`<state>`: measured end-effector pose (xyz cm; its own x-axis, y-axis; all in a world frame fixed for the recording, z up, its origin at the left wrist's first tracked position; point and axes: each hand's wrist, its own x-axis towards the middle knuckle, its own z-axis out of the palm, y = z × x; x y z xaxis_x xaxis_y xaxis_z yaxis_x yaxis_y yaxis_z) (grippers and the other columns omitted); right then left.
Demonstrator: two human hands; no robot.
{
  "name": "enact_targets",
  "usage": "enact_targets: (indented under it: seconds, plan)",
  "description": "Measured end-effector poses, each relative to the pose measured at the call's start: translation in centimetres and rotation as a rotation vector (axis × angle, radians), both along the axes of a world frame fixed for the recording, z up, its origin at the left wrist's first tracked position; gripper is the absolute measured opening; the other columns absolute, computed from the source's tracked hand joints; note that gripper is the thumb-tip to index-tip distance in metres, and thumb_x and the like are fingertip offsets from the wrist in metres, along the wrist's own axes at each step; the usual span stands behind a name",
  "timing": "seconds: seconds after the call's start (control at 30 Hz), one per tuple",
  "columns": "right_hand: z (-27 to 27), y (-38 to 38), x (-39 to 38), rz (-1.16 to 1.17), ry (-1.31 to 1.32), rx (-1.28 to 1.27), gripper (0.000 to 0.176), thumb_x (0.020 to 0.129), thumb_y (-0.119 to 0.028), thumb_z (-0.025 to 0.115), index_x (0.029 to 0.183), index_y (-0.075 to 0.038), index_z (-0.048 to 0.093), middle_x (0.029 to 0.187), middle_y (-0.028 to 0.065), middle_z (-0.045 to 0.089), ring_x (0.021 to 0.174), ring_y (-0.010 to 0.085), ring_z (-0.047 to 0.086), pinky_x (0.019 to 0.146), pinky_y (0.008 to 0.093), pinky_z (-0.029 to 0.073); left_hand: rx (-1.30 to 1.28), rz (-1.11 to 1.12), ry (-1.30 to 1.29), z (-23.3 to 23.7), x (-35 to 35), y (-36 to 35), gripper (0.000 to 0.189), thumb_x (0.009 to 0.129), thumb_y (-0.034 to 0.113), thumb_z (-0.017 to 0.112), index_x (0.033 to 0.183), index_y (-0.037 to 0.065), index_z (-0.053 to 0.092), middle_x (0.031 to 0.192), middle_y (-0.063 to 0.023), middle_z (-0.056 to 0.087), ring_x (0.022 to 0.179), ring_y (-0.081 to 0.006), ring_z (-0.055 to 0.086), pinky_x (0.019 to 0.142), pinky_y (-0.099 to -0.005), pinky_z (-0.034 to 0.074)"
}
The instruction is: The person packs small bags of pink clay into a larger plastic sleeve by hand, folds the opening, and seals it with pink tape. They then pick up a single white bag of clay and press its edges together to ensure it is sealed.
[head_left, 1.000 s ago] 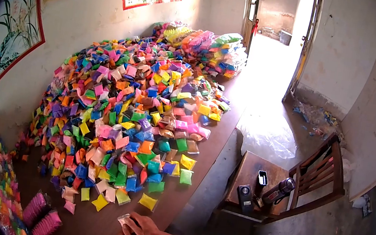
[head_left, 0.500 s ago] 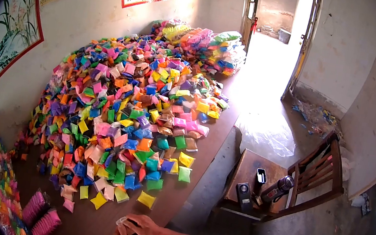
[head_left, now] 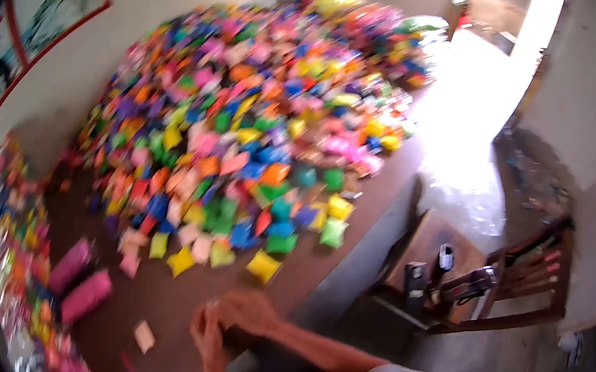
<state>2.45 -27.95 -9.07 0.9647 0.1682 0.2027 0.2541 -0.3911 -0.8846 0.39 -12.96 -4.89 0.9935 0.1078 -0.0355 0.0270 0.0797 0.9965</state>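
My right hand [head_left: 248, 312] and my left hand [head_left: 208, 329] are close together over the near edge of the brown table [head_left: 200, 298]. The fingers of both are bent inward and look closed, but blur hides whatever lies between them. A yellow packet [head_left: 263, 266] lies just beyond my right hand. To the left of my left hand, a pale peach packet [head_left: 144, 337] rests alone on the table. Past the hands spreads a large heap of small, soft-looking packets [head_left: 237, 131] in many colours.
Two pink bundles [head_left: 86, 296] lie at the left, beside a long clear-wrapped stack of coloured packets [head_left: 25, 261]. Bulging clear bags [head_left: 404, 44] sit behind the heap. On the right, a wooden chair [head_left: 529, 286] holds a flask [head_left: 470, 284] and a dark device [head_left: 415, 282].
The view has tilted down and swung left, blurring the picture. My hands remain together; the clear plastic piece seen at my fingers earlier is no longer distinct. The peach packet now shows fully.
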Motion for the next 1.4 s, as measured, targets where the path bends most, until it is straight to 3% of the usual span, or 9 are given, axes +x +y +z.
enact_targets:
  seconds: [0.07,0.13,0.2,0.3,0.6,0.9,0.97,1.0,1.4]
  plan:
    - [1.3,0.7,-0.5,-0.119,-0.103,0.281,0.017,0.1,-0.019,0.068,0.094,-0.002,0.068,0.085,0.0169,0.065,0.076,0.0307,0.068,0.067,0.0406,0.052,0.176,0.052,0.025,0.5,0.2,0.4,0.023,0.107,0.021,0.066,0.094,0.002,0.068,0.08,0.0057,0.055,0.072,-0.0066,0.047,0.061,-0.0273,0.039]
    - [2.3,0.7,-0.4,-0.125,-0.067,0.289,0.019,0.099,-0.02,0.07,0.092,-0.002,0.068,0.085,0.0172,0.066,0.076,0.0335,0.068,0.068,0.0401,0.053,0.127,0.041,0.03,2.3,-0.2,0.0,0.023,0.106,0.02,0.067,0.092,0.001,0.068,0.08,0.0052,0.056,0.073,-0.007,0.049,0.061,-0.0286,0.04]
    - [2.7,0.2,-0.4,-0.093,-0.013,0.16,0.018,0.099,-0.02,0.071,0.096,-0.002,0.071,0.087,0.0177,0.068,0.077,0.0368,0.068,0.069,0.0408,0.054,0.2,0.115,0.006,0.7,0.0,0.1,0.026,0.105,0.021,0.067,0.091,0.0,0.068,0.08,0.0025,0.057,0.074,-0.007,0.05,0.062,-0.0289,0.041]
    - [3.2,0.4,-0.5,-0.105,-0.068,0.267,0.017,0.1,-0.018,0.07,0.1,-0.001,0.072,0.09,0.0179,0.07,0.08,0.038,0.069,0.07,0.041,0.055,0.373,0.123,-0.087,-1.8,0.3,0.9,0.028,0.106,0.023,0.066,0.091,0.0,0.067,0.078,-0.0005,0.059,0.075,-0.007,0.052,0.063,-0.0286,0.042]
    - [2.7,0.0,-0.4,-0.139,-0.061,0.262,0.01,0.098,-0.006,0.07,0.106,-0.001,0.072,0.093,0.0173,0.071,0.08,0.0343,0.071,0.069,0.0398,0.055,0.352,-0.066,0.092,1.9,-0.1,0.5,0.032,0.106,0.025,0.066,0.09,-0.003,0.065,0.074,-0.0015,0.057,0.071,-0.0096,0.051,0.061,-0.0313,0.043]
    - [4.0,0.1,-0.3,-0.096,-0.052,0.203,0.015,0.1,-0.012,0.068,0.105,0.001,0.074,0.095,0.0184,0.074,0.079,0.0335,0.071,0.069,0.0365,0.056,0.418,0.013,-0.013,-0.3,0.1,0.7,0.032,0.106,0.028,0.066,0.099,-0.003,0.069,0.075,-0.0058,0.061,0.072,-0.0107,0.051,0.065,-0.0332,0.046]
    - [3.3,0.0,-0.2,-0.108,-0.033,0.262,0.014,0.1,-0.011,0.068,0.105,0.001,0.074,0.095,0.0182,0.074,0.08,0.0317,0.072,0.069,0.036,0.056,0.376,-0.024,0.012,0.7,0.0,0.7,0.035,0.107,0.031,0.065,0.096,-0.002,0.067,0.075,-0.0024,0.058,0.071,-0.0103,0.05,0.063,-0.0315,0.044]
    - [2.9,0.0,-0.2,-0.106,-0.032,0.276,0.015,0.102,-0.011,0.066,0.108,0.002,0.073,0.09,0.0116,0.071,0.079,0.0165,0.066,0.071,0.0309,0.052,0.334,-0.066,0.034,1.0,-0.1,0.7,0.038,0.108,0.034,0.064,0.092,0.0,0.066,0.075,0.0009,0.055,0.07,-0.0099,0.048,0.061,-0.0298,0.041]
    - [3.4,-0.4,-0.3,-0.056,0.025,0.256,0.021,0.105,-0.015,0.064,0.114,0.001,0.073,0.097,0.0104,0.074,0.087,0.016,0.068,0.078,0.0306,0.054,0.387,-0.076,0.043,-0.3,0.0,1.1,0.03,0.108,0.027,0.063,0.096,0.0,0.069,0.078,0.002,0.057,0.074,-0.0067,0.049,0.061,-0.0299,0.042]
